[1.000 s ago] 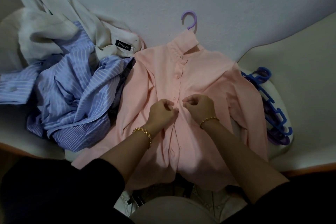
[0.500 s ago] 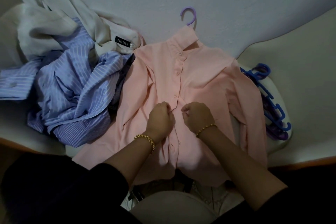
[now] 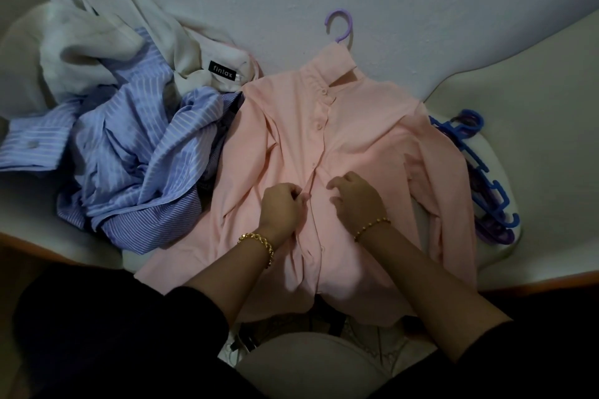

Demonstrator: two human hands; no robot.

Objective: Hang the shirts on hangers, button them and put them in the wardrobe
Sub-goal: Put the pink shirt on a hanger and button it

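Both hands are working lower down the pink shirt (image 3: pixel 356 146), left hand (image 3: pixel 282 207) pinching the placket, right hand (image 3: pixel 355 201) loosening open, risking a skipped button.

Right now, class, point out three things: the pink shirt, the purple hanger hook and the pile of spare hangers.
pink shirt (image 3: pixel 366 126): head view, on its chest panel beside the buttons.
purple hanger hook (image 3: pixel 340 24): head view, on the hook's curve above the collar.
pile of spare hangers (image 3: pixel 486 185): head view, on a blue hanger's bar.
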